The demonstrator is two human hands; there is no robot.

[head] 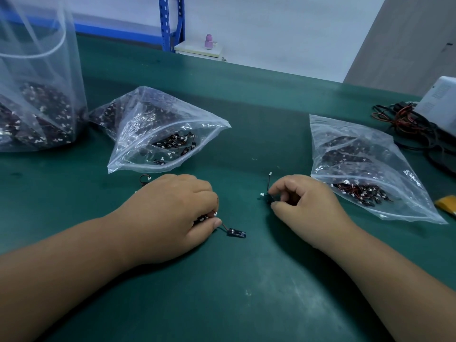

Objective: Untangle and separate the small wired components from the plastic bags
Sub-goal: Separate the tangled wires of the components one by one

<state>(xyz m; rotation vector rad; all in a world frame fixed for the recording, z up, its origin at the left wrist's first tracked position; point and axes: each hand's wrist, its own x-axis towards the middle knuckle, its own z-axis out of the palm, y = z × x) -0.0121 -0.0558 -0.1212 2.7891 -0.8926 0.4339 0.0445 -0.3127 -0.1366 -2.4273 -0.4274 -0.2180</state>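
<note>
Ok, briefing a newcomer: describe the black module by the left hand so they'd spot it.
On the green mat, find the left hand. Off its thumb lies the black module, tethered by a short wire: flat, bare, outside the bags.

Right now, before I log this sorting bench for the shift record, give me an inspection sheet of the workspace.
Surface: green mat, small white specks on it.
Job's things: three clear bags of wired components: tall bag, middle bag, right bag; a loose component behind the left hand.
Clutter: yellow item at the right edge, partly cut off.
Hands: left hand pinches a wired component, its black module on the mat; right hand pinches a second component.
Cables: black-and-red cable bundle beside a white device, far right.
Surroundings: blue shelving, pale wall, pink object on a white box.
</note>
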